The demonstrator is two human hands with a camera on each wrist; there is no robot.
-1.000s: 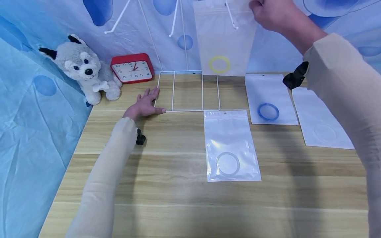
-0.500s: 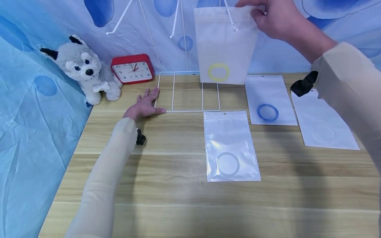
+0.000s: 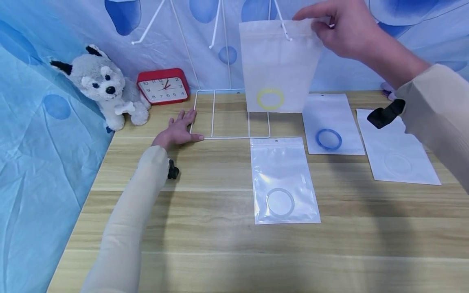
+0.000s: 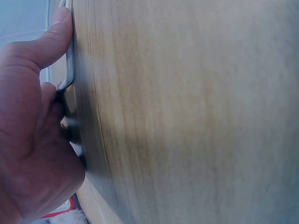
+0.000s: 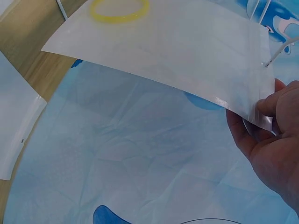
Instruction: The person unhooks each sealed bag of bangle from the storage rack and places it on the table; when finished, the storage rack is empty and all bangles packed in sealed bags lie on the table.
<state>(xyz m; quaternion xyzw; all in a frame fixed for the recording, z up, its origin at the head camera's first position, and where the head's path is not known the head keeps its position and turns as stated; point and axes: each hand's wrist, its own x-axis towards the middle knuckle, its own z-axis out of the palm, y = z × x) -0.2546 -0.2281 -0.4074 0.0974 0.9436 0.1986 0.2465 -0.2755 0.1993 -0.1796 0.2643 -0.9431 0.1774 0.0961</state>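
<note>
My right hand (image 3: 349,30) pinches the upper right corner of a white zip bag (image 3: 280,61), thumb on one face and fingers behind, as the right wrist view shows. A yellow ring (image 3: 270,99) shows through the bag's lower part. One white hook (image 3: 283,28) of a wire rack crosses the bag's top strip; whether it passes through a hole, I cannot tell. My left hand (image 3: 177,129) rests with spread fingers on the left side of the rack's wire base (image 3: 234,138). In the left wrist view, the left thumb (image 4: 56,39) lies along the wire.
A zip bag with a pale ring (image 3: 282,171) lies before the rack. To the right lie a bag with a blue ring (image 3: 326,112) and another with a whitish ring (image 3: 392,142). A red clock (image 3: 163,86) and a plush husky (image 3: 106,87) stand at the back left.
My right hand and the bag with the yellow ring have come down, so more of the bag's top shows below the hook's upper part. The left hand stays on the rack base.
</note>
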